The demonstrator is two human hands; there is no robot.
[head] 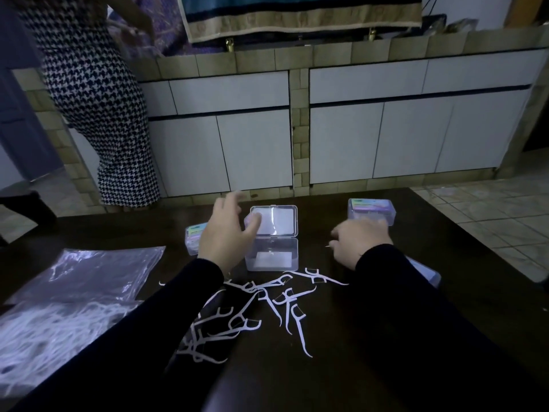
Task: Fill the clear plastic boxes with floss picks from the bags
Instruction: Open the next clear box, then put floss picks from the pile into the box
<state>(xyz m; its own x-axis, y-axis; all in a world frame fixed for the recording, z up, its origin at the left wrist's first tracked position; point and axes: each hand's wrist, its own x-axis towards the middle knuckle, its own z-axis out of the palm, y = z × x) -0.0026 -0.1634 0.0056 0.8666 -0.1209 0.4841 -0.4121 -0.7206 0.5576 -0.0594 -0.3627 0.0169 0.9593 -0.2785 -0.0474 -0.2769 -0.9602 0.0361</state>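
A dim room: a dark table (386, 337) stands before a tiled counter with white cabinet doors (255, 150). A second person in a houndstooth garment (98, 99) stands at the far left.

At the table's left edge lies a clear bag (59, 322), its near half packed with white picks; the upper half is flat and empty. Just beyond the left hand, a closed box with a coloured label (194, 234) sits partly hidden.

The left hand (227, 233) has its fingers spread; the thumb touches the raised lid of the open box (271, 251) at the table's centre. Whether the hand steadies the lid cannot be told. The box appears empty apart from a white insert on its floor.

Loose picks (261, 304) lie scattered on the near side of the open box, between the two sleeves.

The right hand (361, 242) lies knuckles up, fingers curled down toward the table. A thin white tip shows at its left side, likely a pick; the grip itself cannot be told. A labelled closed box (371, 211) stands toward the far right edge, and another box edge (427, 272) shows beside the right sleeve.

Handling judgement: picks are light, stiff, thin and prone to tangling. Gather several by the handles, aligned, not by the floss bows. The box is light and likely to slide; steady it while loading.
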